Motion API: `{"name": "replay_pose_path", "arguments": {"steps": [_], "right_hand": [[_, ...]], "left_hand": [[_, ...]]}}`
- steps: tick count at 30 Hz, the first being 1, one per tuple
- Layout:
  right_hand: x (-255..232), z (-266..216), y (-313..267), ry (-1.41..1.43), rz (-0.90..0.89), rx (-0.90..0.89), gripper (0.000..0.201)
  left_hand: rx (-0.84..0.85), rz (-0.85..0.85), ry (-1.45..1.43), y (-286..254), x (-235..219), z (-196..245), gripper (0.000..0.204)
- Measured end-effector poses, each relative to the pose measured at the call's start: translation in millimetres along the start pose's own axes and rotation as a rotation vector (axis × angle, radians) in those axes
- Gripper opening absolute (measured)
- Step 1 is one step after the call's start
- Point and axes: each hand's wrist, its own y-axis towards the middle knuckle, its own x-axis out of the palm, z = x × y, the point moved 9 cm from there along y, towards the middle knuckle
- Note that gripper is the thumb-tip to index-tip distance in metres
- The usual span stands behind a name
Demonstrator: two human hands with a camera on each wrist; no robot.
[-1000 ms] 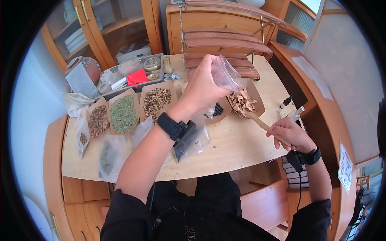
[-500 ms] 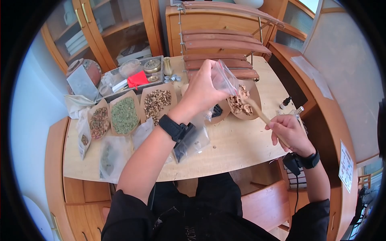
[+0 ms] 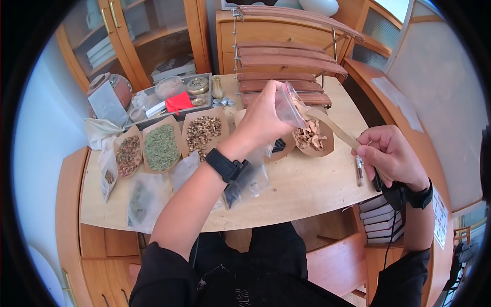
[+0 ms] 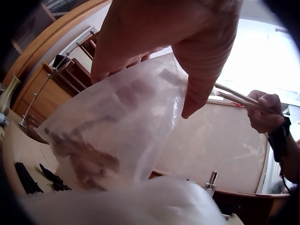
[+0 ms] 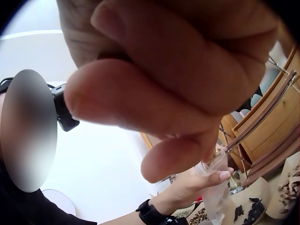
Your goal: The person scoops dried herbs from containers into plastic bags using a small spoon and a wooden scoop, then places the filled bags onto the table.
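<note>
My left hand grips a clear zip-lock bag near its mouth, over the paper trays. Tan dried pieces show through the plastic in the left wrist view. My right hand pinches a pair of wooden tongs, two slim arms in the left wrist view. Their far end reaches the bag's mouth in the head view. Under it stands a paper tray of curled tan dried slices. Beside that, partly behind the bag and left hand, a tray holds black pieces.
To the left, trays hold brown chunks, green dried leaves and a reddish mix. Plastic bags lie in front. A slatted wooden rack stands behind. A small glass vial lies near the right hand.
My right hand has moved up and right with the tongs, their far end going from the tray of tan slices to the bag's mouth. My left hand stays nearly in place.
</note>
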Motion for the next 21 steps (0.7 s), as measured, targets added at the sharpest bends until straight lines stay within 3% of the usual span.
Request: {"name": "replay_pose_path", "arguments": {"steps": [6, 8, 11, 12, 15, 21], "right_hand": [[-0.8, -6.3, 9.9, -0.037, 0.004, -0.014, 0.021], [-13.2, -8.2, 8.2, 0.1, 0.154, -0.085, 0.022], [-19.3, 18.3, 16.2, 0.096, 0.232, -0.036, 0.021], [-15.1, 39.7, 21.5, 0.029, 0.195, 0.079, 0.02], [1.7, 81.6, 36.8, -0.157, 0.118, 0.192, 0.023], [15.5, 82.4, 55.6, -0.329, 0.103, 0.062, 0.021]], "left_hand": [[0.023, -0.013, 0.033, -1.0, 3.0, 4.8, 0.065], [0.01, 0.012, 0.037, -0.3, -0.3, 0.5, 0.065], [-0.005, 0.06, 0.04, 2.6, -7.7, -8.8, 0.066], [-0.005, 0.082, 0.042, 3.2, -11.4, -10.6, 0.066], [-0.006, 0.071, 0.016, 4.4, -13.6, -11.0, 0.066], [0.024, 0.106, 0.02, 7.5, -14.0, -10.4, 0.064]]}}
